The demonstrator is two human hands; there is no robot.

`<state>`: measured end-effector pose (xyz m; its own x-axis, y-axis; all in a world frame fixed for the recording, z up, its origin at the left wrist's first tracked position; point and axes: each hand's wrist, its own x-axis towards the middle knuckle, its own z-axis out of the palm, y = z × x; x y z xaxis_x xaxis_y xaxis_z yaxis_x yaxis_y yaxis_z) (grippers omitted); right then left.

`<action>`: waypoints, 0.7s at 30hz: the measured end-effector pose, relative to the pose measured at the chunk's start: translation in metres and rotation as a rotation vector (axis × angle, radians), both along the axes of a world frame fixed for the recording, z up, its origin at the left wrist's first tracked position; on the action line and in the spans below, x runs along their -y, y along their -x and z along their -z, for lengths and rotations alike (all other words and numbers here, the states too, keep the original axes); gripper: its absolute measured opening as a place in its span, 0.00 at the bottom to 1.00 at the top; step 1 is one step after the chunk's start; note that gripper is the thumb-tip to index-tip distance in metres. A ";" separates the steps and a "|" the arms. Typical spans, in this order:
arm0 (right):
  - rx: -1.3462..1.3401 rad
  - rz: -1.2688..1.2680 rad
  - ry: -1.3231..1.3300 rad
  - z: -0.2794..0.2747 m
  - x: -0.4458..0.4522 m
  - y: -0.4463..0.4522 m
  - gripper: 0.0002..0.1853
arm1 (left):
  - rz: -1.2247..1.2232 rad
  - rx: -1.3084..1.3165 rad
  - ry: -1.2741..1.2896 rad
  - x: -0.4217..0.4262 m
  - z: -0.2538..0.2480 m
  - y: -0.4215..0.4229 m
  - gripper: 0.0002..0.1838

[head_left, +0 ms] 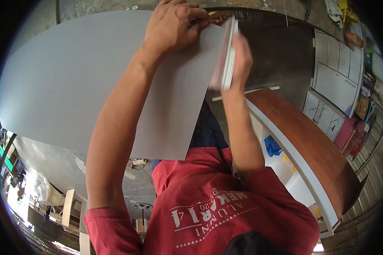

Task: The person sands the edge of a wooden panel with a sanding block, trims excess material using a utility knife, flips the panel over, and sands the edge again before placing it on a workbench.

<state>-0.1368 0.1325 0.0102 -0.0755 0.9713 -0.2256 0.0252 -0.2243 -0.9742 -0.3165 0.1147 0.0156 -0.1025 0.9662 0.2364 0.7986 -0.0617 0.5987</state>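
A large, smooth grey panel [81, 80] stretches across the left and middle of the head view. Near its far right corner, my left hand [174, 25] rests with curled fingers closed at the panel's edge; the fingertips are partly hidden. My right hand [242, 55], smeared by motion, is closed on a long white block with a reddish-brown face [226, 59]. That block lies along the panel's right edge, and its exact kind is unclear.
On the right stands a curved brown-topped cabinet [302, 144] with a white inside and a blue cloth or bag [272, 145]. White cabinet doors [336, 68] are farther right. A power strip [138, 161] with a cord lies on the floor below the panel.
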 end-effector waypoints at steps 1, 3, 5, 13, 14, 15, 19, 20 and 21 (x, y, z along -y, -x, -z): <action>-0.086 -0.033 0.109 0.002 -0.024 0.005 0.21 | -0.001 0.003 0.003 0.001 0.000 -0.001 0.06; -0.125 -0.102 0.136 0.013 -0.027 -0.001 0.21 | 0.002 0.044 0.080 0.001 -0.001 0.000 0.06; -0.148 -0.001 0.084 0.016 0.009 -0.001 0.16 | -0.006 0.049 0.078 -0.001 -0.003 0.001 0.06; -0.131 0.005 0.050 0.015 0.002 0.003 0.17 | 0.006 0.044 0.067 -0.001 -0.006 0.001 0.05; -0.068 0.023 0.033 0.007 0.003 0.005 0.15 | -0.001 0.050 0.073 -0.001 -0.006 0.001 0.06; -0.005 0.042 0.018 0.000 0.004 0.007 0.14 | -0.006 0.055 0.079 0.000 -0.006 0.001 0.06; -0.025 -0.125 -0.048 0.004 -0.023 0.002 0.19 | 0.003 0.049 0.007 -0.003 -0.005 0.001 0.06; -0.020 0.008 0.004 0.007 -0.005 0.003 0.16 | 0.007 0.048 0.018 -0.004 -0.006 0.002 0.06; -0.079 0.040 0.014 0.011 0.012 -0.003 0.17 | 0.019 0.055 0.041 -0.002 -0.006 0.001 0.06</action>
